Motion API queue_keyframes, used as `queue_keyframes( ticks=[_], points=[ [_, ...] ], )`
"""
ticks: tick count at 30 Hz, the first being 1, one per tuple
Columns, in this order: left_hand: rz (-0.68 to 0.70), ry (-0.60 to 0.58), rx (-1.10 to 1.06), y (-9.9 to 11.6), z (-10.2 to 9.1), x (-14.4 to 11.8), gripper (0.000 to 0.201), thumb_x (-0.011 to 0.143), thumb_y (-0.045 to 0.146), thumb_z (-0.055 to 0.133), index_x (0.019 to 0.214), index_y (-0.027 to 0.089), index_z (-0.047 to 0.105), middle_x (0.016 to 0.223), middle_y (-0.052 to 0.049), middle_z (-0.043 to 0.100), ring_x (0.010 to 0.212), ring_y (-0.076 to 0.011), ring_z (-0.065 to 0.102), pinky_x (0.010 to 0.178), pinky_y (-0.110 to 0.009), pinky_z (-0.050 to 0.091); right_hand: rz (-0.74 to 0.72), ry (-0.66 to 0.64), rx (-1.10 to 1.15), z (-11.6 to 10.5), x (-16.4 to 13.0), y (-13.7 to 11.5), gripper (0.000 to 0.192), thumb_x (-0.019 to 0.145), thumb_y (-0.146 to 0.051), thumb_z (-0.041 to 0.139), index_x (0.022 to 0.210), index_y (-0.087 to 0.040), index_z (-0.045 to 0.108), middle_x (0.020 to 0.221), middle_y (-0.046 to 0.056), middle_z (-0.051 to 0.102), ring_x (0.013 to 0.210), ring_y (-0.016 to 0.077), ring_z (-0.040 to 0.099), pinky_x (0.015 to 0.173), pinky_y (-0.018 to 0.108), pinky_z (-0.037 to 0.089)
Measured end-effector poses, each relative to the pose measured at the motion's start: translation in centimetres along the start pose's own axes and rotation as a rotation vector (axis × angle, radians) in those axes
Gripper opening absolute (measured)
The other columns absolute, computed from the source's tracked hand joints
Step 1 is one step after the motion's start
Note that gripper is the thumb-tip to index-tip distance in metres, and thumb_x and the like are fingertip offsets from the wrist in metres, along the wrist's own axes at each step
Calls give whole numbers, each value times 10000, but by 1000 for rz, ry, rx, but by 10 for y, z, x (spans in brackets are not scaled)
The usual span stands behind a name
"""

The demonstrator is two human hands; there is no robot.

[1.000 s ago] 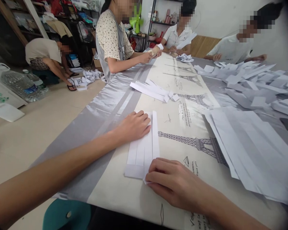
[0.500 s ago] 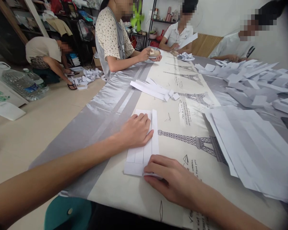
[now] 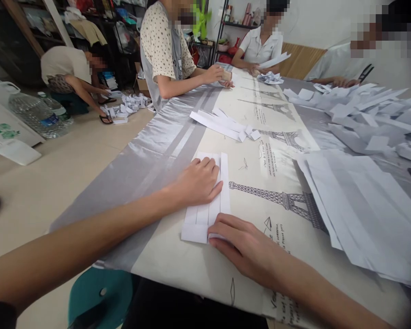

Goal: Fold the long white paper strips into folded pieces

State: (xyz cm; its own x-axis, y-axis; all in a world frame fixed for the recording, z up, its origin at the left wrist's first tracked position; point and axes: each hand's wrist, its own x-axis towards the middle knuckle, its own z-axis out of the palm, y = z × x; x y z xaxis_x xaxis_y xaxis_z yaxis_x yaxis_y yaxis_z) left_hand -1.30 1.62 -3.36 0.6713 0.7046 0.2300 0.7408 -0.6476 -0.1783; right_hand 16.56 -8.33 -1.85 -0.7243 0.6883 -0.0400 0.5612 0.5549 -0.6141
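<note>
A white folded paper sheet point(image 3: 205, 214) with lengthwise creases lies on the table's printed cloth point(image 3: 260, 183). My left hand point(image 3: 195, 183) lies flat on its upper half, fingers together, pressing it down. My right hand point(image 3: 246, 249) rests at the sheet's near right corner, its fingertips on the folded near end of the paper. Neither hand lifts the sheet off the cloth.
A big stack of white sheets point(image 3: 359, 210) lies to the right, folded strips point(image 3: 226, 125) lie farther up, and loose folded pieces point(image 3: 363, 114) fill the far right. Three people work at the far end; another crouches on the floor by paper scraps point(image 3: 126, 107). A teal stool point(image 3: 99, 297) stands below the table edge.
My right hand's fingers have crept up along the sheet's near end, pressing the fold. The left hand stays on the paper. The view has shifted slightly right.
</note>
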Motion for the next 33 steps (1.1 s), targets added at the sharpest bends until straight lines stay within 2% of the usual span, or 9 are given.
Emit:
queue_keyframes(
  ticks=[8,11,13,15,18,21,25,29,33],
  points=[
    [6,2,-5,0,-1,1,399,1012,362,364,1071,59,616,1132,-214,654,1057,-314,590,895,-419,446,24,14,26,-2,1,-2,96,1018,-187,491,977,-190,578,951,31,613,835,176,584,751,329,491],
    [5,-8,0,0,-2,0,384,1010,361,376,1072,70,617,1128,-205,661,1053,-308,594,894,-415,448,58,52,13,-1,0,0,13,999,-211,534,1009,-207,528,976,18,603,750,144,561,673,293,478],
    [4,-15,0,1,-3,0,387,1011,357,375,1077,62,617,1139,-210,657,1065,-309,593,900,-414,445,40,119,-35,1,-1,2,95,973,-215,577,1025,-204,499,1007,28,586,709,132,529,617,275,460],
    [3,-20,-4,1,-3,0,394,1012,354,373,1080,52,616,1150,-217,652,1079,-311,591,906,-414,440,-69,230,-152,2,-2,4,96,958,-198,601,993,-193,512,1059,64,572,760,152,518,628,284,452],
    [1,-15,-10,0,-2,0,395,1012,366,383,1094,56,614,1163,-215,650,1090,-312,588,912,-417,438,-325,363,-403,3,-3,5,93,958,-96,562,918,-177,584,1064,89,601,845,195,500,690,328,428],
    [5,11,-7,-1,1,-1,399,1013,375,387,1109,58,610,1185,-217,644,1105,-313,581,922,-418,434,-487,309,-534,1,-4,5,218,967,-22,489,894,-157,643,943,70,660,782,182,499,665,334,405],
    [11,18,-9,-2,3,-1,401,1015,370,379,1092,55,615,1193,-222,639,1099,-316,585,919,-420,440,-529,221,-569,-2,-6,0,324,979,-22,422,841,-148,687,879,82,695,708,180,527,636,332,456],
    [15,23,-2,-2,3,-1,405,1015,378,379,1071,59,622,1178,-219,646,1074,-315,593,908,-424,447,-511,225,-609,0,-16,-11,318,947,-3,409,982,-66,719,852,128,718,733,223,619,653,364,530],
    [14,20,2,-2,2,-1,404,1017,384,377,1062,66,623,1141,-206,658,1051,-306,600,903,-416,451,-466,264,-666,8,-30,-19,404,933,0,386,1270,42,605,1040,190,739,960,279,671,779,377,567]
  ],
)
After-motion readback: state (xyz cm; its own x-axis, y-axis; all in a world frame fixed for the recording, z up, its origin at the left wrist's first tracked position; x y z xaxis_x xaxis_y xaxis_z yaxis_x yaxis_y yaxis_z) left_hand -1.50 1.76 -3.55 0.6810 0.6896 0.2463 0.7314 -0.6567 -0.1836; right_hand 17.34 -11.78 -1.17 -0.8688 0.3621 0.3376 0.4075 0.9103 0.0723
